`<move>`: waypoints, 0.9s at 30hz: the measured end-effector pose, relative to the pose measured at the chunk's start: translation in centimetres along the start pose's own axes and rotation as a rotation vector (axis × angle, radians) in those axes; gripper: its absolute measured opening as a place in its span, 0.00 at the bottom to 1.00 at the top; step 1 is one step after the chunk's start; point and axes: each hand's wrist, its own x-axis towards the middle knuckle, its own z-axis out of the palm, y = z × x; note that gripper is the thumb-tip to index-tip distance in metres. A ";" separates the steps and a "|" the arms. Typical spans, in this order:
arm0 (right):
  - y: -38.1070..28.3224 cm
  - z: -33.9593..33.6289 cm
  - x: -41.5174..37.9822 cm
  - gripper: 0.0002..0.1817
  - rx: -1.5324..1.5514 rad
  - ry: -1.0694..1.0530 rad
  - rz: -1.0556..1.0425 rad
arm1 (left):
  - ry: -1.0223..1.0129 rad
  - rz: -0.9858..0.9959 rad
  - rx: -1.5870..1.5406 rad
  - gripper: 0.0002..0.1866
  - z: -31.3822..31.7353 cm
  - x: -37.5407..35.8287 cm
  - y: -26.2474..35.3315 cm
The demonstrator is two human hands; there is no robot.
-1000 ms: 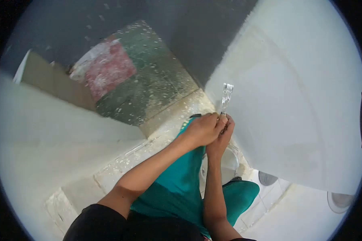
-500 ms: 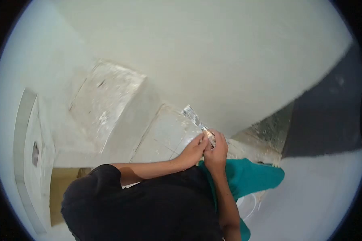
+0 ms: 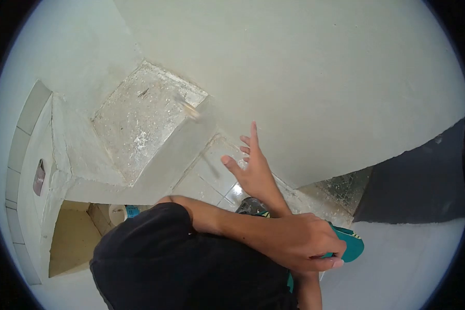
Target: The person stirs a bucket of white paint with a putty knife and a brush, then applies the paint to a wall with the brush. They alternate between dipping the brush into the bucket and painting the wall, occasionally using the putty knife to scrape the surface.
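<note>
My right hand (image 3: pixel 253 168) reaches out over the floor tiles with its fingers spread and nothing in it. Beyond its fingertips, a blurred putty knife (image 3: pixel 190 109) with a light wooden handle is in the air, in front of the edge of a plaster-spattered ledge (image 3: pixel 134 121), apart from my hand. My left arm crosses over my right forearm. At the lower right, my left hand (image 3: pixel 318 240) has its fingers curled toward the thumb, with a small gap between them; it overlaps my right forearm and the green shorts (image 3: pixel 352 245).
A smooth pale wall (image 3: pixel 305 88) rises ahead. White floor tiles (image 3: pixel 204 181) lie in the corner below the ledge. A dark grey panel (image 3: pixel 413 178) is at the right. To the left, an opening (image 3: pixel 70 237) has a white container (image 3: pixel 120 213) beside it.
The putty knife has left my hands and moved up and left. My right hand has opened and stretched forward. My left hand has moved right and down, across my right forearm.
</note>
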 end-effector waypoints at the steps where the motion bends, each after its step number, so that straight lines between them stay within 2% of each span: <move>1: 0.2 -0.8 0.0 0.45 0.017 0.004 0.006 | -0.021 0.003 -0.022 0.14 0.2 0.0 -0.3; 6: 5.3 -6.8 -6.4 0.34 -0.026 0.093 0.232 | -0.146 0.061 -0.130 0.13 3.4 1.5 -3.1; 9: 7.3 -9.6 -10.2 0.27 0.051 0.056 0.379 | -0.435 0.053 -0.174 0.12 4.8 3.8 -4.0; 12: 8.7 -9.3 -13.9 0.24 0.171 0.102 0.437 | -0.649 -0.013 -0.162 0.13 6.5 4.5 -4.3; 16: 10.0 -12.2 -19.2 0.22 0.420 0.289 0.440 | -0.731 0.130 -0.129 0.14 12.8 6.8 -6.8; 18: 10.5 -15.5 -23.4 0.23 0.499 0.519 0.414 | -0.839 0.218 -0.237 0.15 18.1 9.2 -8.8; 20: 12.1 -18.8 -29.4 0.24 0.503 0.786 0.505 | -0.979 0.098 -0.365 0.15 24.2 11.8 -11.1; 21: 13.1 -19.8 -33.0 0.23 0.538 0.959 0.527 | -0.711 0.303 -0.474 0.15 30.0 11.0 -14.9; 22: 15.4 -19.6 -36.7 0.20 0.385 1.233 0.391 | -0.661 0.212 -0.362 0.15 32.9 11.6 -15.2; 23: 18.2 -18.9 -40.4 0.18 0.129 1.487 0.325 | -0.835 0.268 -0.328 0.15 36.0 14.1 -15.7; 24: 21.0 -18.1 -44.1 0.16 -0.168 1.734 0.316 | -0.896 0.350 -0.325 0.13 41.4 14.6 -17.7; 25: 21.5 -17.9 -46.8 0.16 -0.261 1.848 0.520 | -0.946 0.172 -0.389 0.14 45.1 14.9 -19.1; 26: 22.0 -17.6 -49.6 0.15 -0.325 1.943 0.736 | -0.983 0.106 -0.451 0.14 47.4 15.3 -19.1; 27: 21.3 -17.2 -51.5 0.15 -0.049 1.935 1.034 | -1.187 -0.029 -0.241 0.15 49.8 15.7 -19.6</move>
